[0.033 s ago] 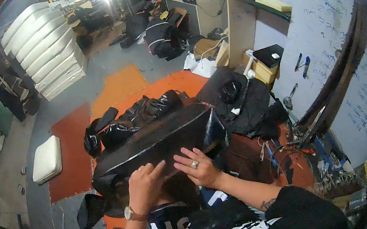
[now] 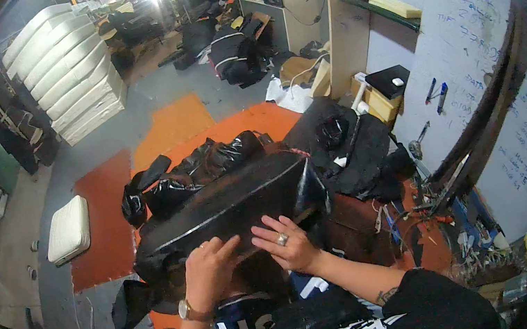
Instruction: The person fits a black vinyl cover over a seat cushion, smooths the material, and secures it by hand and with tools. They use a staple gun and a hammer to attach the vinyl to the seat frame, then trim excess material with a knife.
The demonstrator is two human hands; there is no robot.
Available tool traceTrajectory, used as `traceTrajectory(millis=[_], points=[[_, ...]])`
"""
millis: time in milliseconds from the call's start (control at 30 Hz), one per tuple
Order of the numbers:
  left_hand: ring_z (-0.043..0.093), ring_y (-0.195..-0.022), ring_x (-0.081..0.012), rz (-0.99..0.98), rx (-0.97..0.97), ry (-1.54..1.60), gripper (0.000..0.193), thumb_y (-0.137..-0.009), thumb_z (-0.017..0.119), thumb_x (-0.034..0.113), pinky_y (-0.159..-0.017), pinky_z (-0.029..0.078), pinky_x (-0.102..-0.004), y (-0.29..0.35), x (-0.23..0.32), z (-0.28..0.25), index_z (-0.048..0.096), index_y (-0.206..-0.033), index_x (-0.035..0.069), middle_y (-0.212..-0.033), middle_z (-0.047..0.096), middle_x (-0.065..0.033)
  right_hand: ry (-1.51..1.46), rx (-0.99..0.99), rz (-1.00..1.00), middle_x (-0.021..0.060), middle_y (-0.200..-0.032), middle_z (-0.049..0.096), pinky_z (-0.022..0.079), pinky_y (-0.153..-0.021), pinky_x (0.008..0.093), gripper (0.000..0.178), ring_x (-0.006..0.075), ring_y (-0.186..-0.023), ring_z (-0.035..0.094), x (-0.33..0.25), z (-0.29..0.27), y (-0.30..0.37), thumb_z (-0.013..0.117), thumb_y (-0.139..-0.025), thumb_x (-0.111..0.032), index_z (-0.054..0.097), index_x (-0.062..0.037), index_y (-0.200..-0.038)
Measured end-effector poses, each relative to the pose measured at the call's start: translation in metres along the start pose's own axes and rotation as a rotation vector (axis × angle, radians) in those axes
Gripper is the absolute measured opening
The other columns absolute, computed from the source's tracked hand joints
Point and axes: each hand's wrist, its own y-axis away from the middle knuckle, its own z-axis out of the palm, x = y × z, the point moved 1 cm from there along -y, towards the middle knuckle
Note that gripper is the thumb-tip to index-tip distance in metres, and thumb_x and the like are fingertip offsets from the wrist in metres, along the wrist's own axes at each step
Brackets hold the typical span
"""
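A long, box-shaped black cushion [image 2: 215, 208] with a shiny seam along its upper edge lies across in front of me, close to my body. My left hand [image 2: 210, 269], with a watch on the wrist, is at its near side, fingers curled at the black cover and the index finger stretched to the right. What its thumb does is hidden. Just to the right, my right hand [image 2: 285, 241], with a ring, rests its straight, slightly spread fingers against the same near face. At the cushion's right end a shiny black flap [image 2: 311, 188] stands out.
Crumpled glossy black material [image 2: 207, 164] lies behind the cushion. Black fabric [image 2: 352, 149] and scattered tools [image 2: 394, 226] are at the right, beside a written-on white wall [image 2: 477, 56]. A white foam pad [image 2: 68, 229] lies left; stacked white foam pieces [image 2: 67, 72] stand farther back.
The view has shifted very slightly. The left index finger sits a little lower, and the flap at the cushion's right end has changed shape slightly. Otherwise both hands keep their places.
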Motion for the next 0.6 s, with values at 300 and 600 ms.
traceTrajectory(millis=[300, 600], points=[[0.069, -0.086, -0.0294, -0.105, 0.259, 0.170, 0.021, -0.078, 0.079, 0.004, -0.070, 0.055, -0.0381, -0.038, -0.016, -0.043, 0.078, -0.099, 0.010, -0.090, 0.070, -0.0074, 0.021, 0.221, 0.112, 0.0060, -0.131, 0.071, 0.052, -0.097, 0.0437, 0.043, 0.0305, -0.115, 0.064, 0.006, -0.035, -0.062, 0.075, -0.082, -0.004, 0.073, -0.0124, -0.124], [0.060, -0.063, -0.0226, -0.342, 0.290, 0.310, 0.008, -0.090, 0.075, 0.007, -0.062, 0.046, -0.0335, -0.043, -0.016, -0.024, 0.070, -0.092, 0.000, -0.074, 0.061, -0.0124, 0.228, 0.256, 0.294, 0.0092, -0.129, 0.070, 0.045, -0.106, 0.0492, 0.046, 0.0337, -0.115, 0.063, 0.046, -0.097, -0.029, 0.082, -0.076, -0.010, 0.072, -0.0075, -0.121]])
